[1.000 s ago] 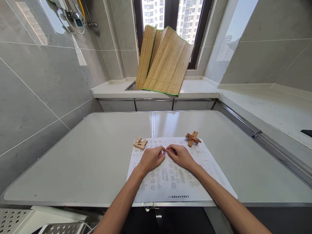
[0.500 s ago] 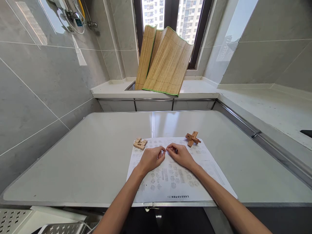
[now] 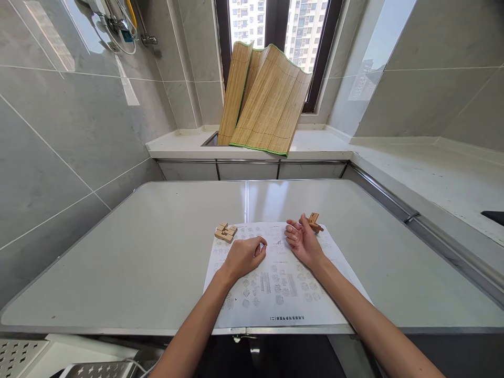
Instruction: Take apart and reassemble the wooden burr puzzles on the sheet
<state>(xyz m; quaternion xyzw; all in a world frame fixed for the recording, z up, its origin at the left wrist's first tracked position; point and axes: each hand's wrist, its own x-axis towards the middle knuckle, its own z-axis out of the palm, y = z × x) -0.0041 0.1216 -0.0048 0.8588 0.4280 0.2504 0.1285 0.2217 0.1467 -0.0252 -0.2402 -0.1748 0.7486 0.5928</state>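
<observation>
1. Surface [image 3: 157,252]: a pale, glossy top which carries every item listed below except the mat.
2. Printed sheet [image 3: 275,294]: laid flat at the near edge of the surface and covered with small diagrams. Both hands are placed on or over it.
3. Cross-shaped wooden puzzle [image 3: 314,221]: set at the far right corner of the sheet. It is partly hidden by the right hand. One short bar is seen pointing right and slightly toward the person, and one block stands upward.
4. Right hand [image 3: 303,242]: turned palm-left with the fingers half-curled, and nothing is seen held in the grip. The cross-shaped puzzle lies just beyond it, on the thumb side. Whether it is touched cannot be told.
5. Left hand [image 3: 244,255]: rested on the sheet, with the grip curled closed and the thumb against the forefinger. No object is seen inside it. It is well apart from the cross-shaped puzzle, so the right hand is the nearer.
6. Flat wooden puzzle [image 3: 226,231]: laid at the far left corner of the sheet, beyond and slightly left of the left hand, and untouched.
7. Bamboo mat [image 3: 268,100]: propped against the window, well apart from the hands.
</observation>
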